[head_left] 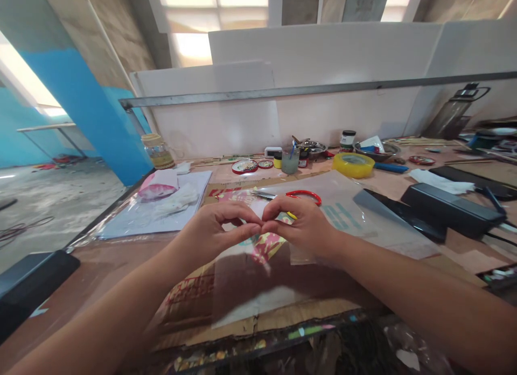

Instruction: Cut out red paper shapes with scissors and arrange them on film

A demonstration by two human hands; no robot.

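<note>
My left hand point(226, 224) and my right hand point(302, 224) meet above the middle of the worktable, thumbs and forefingers pinched with the tips together. Whatever sits between the fingertips is too small or hidden to make out. Just below them is a pink and yellow patterned piece point(270, 248); I cannot tell whether it hangs from the fingers or lies beneath. Behind my right hand lies a pair of scissors point(304, 194) with red handles, partly covered by the fingers. Under both hands a translucent sheet point(238, 305) is spread over cardboard point(189, 316).
White papers point(194, 194) lie to the left, near a glass jar point(157, 151). Along the back stand a cup of cloudy liquid point(290, 162), a roll of yellow tape point(353, 165) and a metal bowl point(390, 150). A black box-shaped device point(450, 210) is at right, a bottle point(454, 113) behind it.
</note>
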